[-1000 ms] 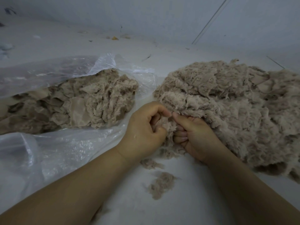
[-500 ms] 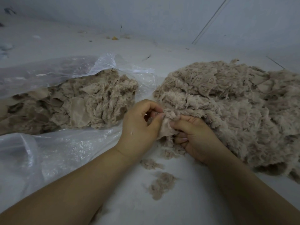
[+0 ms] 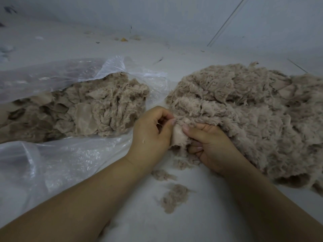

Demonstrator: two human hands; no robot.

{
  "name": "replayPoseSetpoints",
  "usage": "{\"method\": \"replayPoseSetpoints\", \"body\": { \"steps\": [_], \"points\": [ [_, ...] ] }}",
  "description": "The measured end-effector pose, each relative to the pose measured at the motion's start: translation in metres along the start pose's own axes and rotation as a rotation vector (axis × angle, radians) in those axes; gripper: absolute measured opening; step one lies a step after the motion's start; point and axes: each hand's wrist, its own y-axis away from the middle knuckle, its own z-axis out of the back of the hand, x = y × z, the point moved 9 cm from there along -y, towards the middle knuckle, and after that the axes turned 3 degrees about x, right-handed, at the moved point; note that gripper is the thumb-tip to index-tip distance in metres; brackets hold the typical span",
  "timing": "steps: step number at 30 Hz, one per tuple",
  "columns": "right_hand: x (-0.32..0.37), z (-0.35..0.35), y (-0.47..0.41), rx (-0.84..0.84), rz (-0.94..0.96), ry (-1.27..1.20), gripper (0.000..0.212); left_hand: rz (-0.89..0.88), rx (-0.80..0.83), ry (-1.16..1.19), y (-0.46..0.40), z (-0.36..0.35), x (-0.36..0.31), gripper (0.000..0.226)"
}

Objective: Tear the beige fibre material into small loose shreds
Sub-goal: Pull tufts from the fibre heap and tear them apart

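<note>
In the head view, we are looking down at two bare hands that are working in the middle of the frame. The left hand (image 3: 150, 135) is pinching a small piece of beige fibre material (image 3: 178, 136) between thumb and curled fingers, so its grip is clamped on this piece. The right hand (image 3: 208, 145) is holding the same piece from the other side, with the thumb pressing on top and the fingers curling under it; this grip is also clamped on the piece. The two hands are almost touching each other, with the piece between them.

The piece is lying at the lower left edge of a big fluffy pile of shreds (image 3: 244, 116), which is filling the right half of the frame. The right hand is partly resting against this pile.

At the left of the frame, a clear plastic bag (image 3: 52, 163) is lying open, and more beige material (image 3: 78, 112) is sitting inside it, with flat sheet-like pieces showing among the fibres.

Below the hands, near the lower centre, two small loose tufts (image 3: 174, 198) are lying on the pale surface (image 3: 201, 215). In the upper part of the frame, we are seeing some tiny scattered bits of debris (image 3: 123, 39) near the wall.
</note>
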Motion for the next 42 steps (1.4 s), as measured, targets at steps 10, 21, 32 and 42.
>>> {"method": "replayPoseSetpoints", "body": {
  "steps": [10, 21, 32, 42],
  "points": [
    [-0.001, 0.0, 0.0, 0.029, 0.004, 0.105, 0.02, -0.042, 0.152, -0.032, -0.003, -0.015, -0.014, 0.014],
    [0.001, 0.005, 0.002, -0.033, 0.012, 0.091, 0.024, 0.309, 0.102, 0.146, -0.008, -0.01, 0.026, 0.027],
    [0.004, 0.005, 0.004, -0.075, 0.023, 0.057, 0.019, 0.189, 0.154, -0.125, -0.012, -0.014, 0.024, 0.013],
    [0.007, -0.004, 0.005, 0.009, 0.038, 0.02, 0.019, 0.254, 0.183, 0.205, 0.0, -0.015, 0.01, 0.021]
  ]
}}
